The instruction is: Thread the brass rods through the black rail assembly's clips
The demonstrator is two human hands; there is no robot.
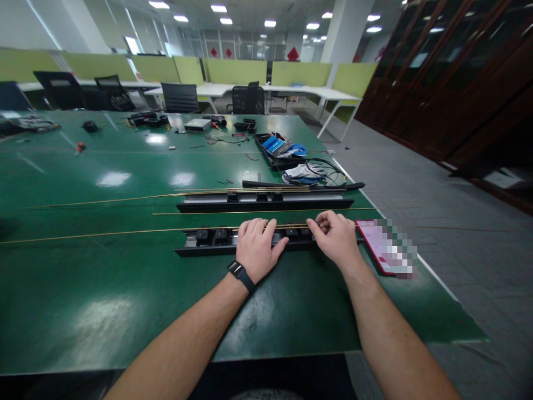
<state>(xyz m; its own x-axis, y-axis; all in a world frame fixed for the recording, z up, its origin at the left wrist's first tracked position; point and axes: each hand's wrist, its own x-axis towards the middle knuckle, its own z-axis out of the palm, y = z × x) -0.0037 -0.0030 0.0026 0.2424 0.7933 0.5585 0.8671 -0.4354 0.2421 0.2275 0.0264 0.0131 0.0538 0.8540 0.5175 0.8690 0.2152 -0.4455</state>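
A long black channel-shaped rail [212,251] with a silvery inside and several black blocks [221,235] lies across the table in front of me. Over its middle rests my left hand [256,244], fingers bent over the far edge and thumb out to the side. My right hand [335,233] is at the rail's right end, thumb and forefinger pinched at a thin brass-coloured rod [125,233]. The rod runs along the rail's far side and sticks out far to the left. Part of it is hidden behind my fingers.
A second black rail [266,206] with rods on it lies beyond, a loose rod [208,213] between the two. A phone [377,244] in a red case lies at the right. Gloves [306,173], cables and a black tray [272,158] stand farther back near the table's right edge.
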